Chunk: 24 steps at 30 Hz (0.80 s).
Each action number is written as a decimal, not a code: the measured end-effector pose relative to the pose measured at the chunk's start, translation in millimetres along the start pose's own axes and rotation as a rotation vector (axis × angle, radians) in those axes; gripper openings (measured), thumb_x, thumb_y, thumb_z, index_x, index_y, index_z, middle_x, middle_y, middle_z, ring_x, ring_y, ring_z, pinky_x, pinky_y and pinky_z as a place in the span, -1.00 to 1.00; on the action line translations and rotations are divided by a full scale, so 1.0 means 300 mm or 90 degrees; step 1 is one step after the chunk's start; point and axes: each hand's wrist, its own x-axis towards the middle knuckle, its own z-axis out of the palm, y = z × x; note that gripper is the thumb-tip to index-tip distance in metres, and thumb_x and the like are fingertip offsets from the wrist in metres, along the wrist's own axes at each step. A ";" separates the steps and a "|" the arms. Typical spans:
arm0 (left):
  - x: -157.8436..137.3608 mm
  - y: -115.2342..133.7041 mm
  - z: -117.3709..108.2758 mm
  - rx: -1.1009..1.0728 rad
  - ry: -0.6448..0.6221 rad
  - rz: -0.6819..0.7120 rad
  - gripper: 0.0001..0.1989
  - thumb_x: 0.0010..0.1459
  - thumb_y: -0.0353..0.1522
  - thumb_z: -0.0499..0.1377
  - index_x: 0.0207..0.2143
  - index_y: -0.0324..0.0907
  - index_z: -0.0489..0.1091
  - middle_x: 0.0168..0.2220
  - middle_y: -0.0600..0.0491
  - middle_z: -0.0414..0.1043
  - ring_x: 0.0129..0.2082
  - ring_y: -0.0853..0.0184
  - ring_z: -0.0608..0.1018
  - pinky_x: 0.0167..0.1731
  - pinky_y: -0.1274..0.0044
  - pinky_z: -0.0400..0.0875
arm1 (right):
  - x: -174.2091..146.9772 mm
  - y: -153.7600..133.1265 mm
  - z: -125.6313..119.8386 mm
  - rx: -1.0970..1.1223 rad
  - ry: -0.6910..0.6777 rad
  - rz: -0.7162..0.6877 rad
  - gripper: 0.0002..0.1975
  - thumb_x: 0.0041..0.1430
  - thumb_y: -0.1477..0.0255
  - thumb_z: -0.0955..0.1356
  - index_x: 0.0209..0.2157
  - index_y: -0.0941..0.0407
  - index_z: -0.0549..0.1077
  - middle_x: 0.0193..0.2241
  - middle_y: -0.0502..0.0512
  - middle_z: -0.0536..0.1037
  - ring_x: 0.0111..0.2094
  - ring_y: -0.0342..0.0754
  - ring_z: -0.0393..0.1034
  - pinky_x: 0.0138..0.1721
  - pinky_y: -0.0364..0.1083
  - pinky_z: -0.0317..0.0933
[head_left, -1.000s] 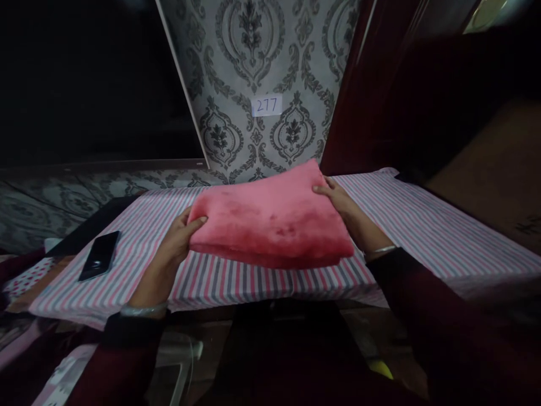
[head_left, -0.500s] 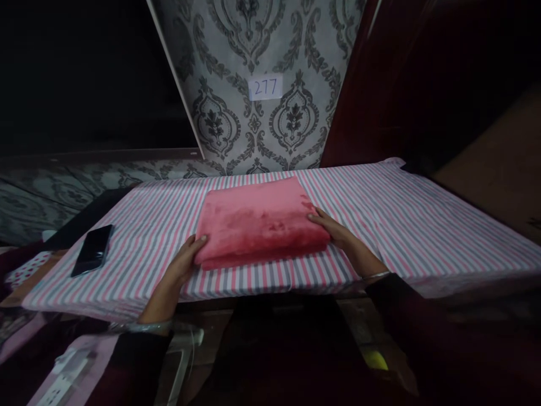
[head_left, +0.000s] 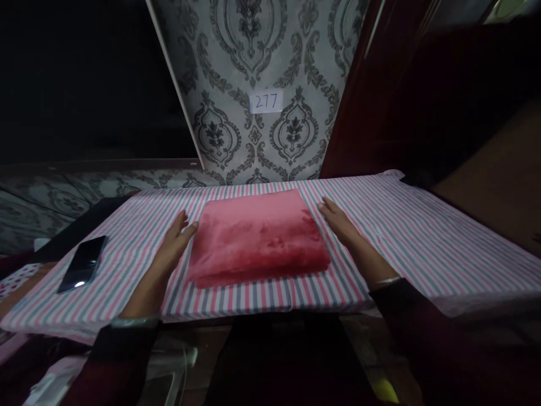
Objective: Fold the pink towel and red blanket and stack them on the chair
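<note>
A folded pink-red plush blanket (head_left: 257,237) lies flat on a table covered with a striped cloth (head_left: 406,231). My left hand (head_left: 174,239) is just off the blanket's left edge, thumb and fingers apart, holding nothing. On the other side, my right hand (head_left: 338,220) hovers beside the right edge, its fingers stretched forward with nothing in them. Both wrists wear a bangle. The blanket's top is smooth toward the back and darker, with ruffled pile, toward the front.
A black phone (head_left: 83,264) lies at the table's left. Behind stands a patterned wall with a paper label (head_left: 266,101) reading 277. A large dark screen (head_left: 93,84) fills the upper left, and a dark red panel (head_left: 359,124) rises at the back right.
Both hands have let go of the blanket's sides and moved outward and slightly forward. The blanket stays on the table. The view has tilted up slightly.
</note>
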 end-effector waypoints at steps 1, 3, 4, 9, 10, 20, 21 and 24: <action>0.046 0.046 0.037 0.039 -0.027 0.051 -0.22 0.20 -0.09 0.24 0.42 -0.09 0.19 0.45 -0.14 0.15 0.44 0.03 0.21 0.40 0.21 0.13 | 0.052 -0.056 0.026 -0.044 0.012 -0.057 -0.26 0.33 0.06 0.31 0.40 0.15 0.25 0.38 0.26 0.27 0.41 0.17 0.12 0.42 0.12 0.03; 0.132 0.138 0.137 0.165 -0.081 0.137 -0.28 0.26 -0.13 0.18 0.40 -0.19 0.21 0.46 -0.18 0.12 0.47 0.04 0.15 0.43 0.25 0.04 | 0.145 -0.164 0.109 -0.151 -0.006 -0.121 -0.33 0.40 0.16 0.22 0.40 0.21 0.25 0.41 0.27 0.22 0.43 0.14 0.07 0.45 0.11 -0.07; 0.168 0.173 0.193 0.241 -0.102 0.167 -0.30 0.28 -0.18 0.16 0.40 -0.25 0.22 0.45 -0.22 0.13 0.47 0.04 0.15 0.44 0.26 0.03 | 0.179 -0.204 0.160 -0.213 -0.020 -0.147 -0.37 0.43 0.21 0.19 0.39 0.22 0.25 0.40 0.27 0.23 0.43 0.14 0.07 0.45 0.13 -0.08; 0.222 0.140 0.396 0.588 -0.112 0.198 -0.40 0.37 -0.21 0.03 0.38 -0.27 0.21 0.42 -0.33 0.15 0.45 -0.12 0.14 0.39 -0.04 -0.07 | 0.197 -0.165 0.371 -0.509 -0.009 -0.186 -0.46 0.49 0.28 0.11 0.34 0.20 0.32 0.36 0.35 0.30 0.44 0.28 -0.01 0.36 0.33 -0.01; 0.214 0.102 0.412 0.620 -0.114 0.206 -0.42 0.39 -0.20 -0.01 0.37 -0.24 0.23 0.39 -0.32 0.20 0.43 -0.12 0.18 0.37 -0.07 -0.06 | 0.185 -0.125 0.390 -0.538 -0.012 -0.189 -0.46 0.50 0.27 0.11 0.34 0.21 0.31 0.35 0.37 0.30 0.44 0.29 -0.01 0.35 0.33 0.01; 0.218 -0.035 0.419 0.623 -0.092 0.219 -0.40 0.41 -0.12 -0.07 0.37 -0.22 0.24 0.37 -0.30 0.24 0.40 -0.08 0.21 0.37 0.01 -0.03 | 0.195 0.008 0.405 -0.546 -0.029 -0.167 -0.42 0.51 0.20 0.08 0.36 0.21 0.28 0.40 0.33 0.22 0.45 0.26 -0.04 0.34 0.24 0.08; 0.223 -0.035 0.418 0.622 -0.089 0.211 -0.39 0.41 -0.12 -0.07 0.37 -0.23 0.24 0.37 -0.31 0.22 0.41 -0.08 0.20 0.38 0.01 -0.04 | 0.197 0.009 0.405 -0.540 -0.029 -0.165 -0.41 0.51 0.20 0.08 0.36 0.22 0.28 0.40 0.32 0.22 0.45 0.26 -0.04 0.34 0.25 0.08; 0.225 -0.037 0.412 0.628 -0.067 0.176 -0.35 0.41 -0.10 -0.10 0.36 -0.31 0.24 0.38 -0.39 0.19 0.43 -0.13 0.17 0.37 -0.03 -0.07 | 0.194 0.017 0.407 -0.524 -0.022 -0.163 -0.42 0.50 0.21 0.09 0.35 0.21 0.29 0.38 0.32 0.25 0.44 0.26 -0.02 0.35 0.26 0.06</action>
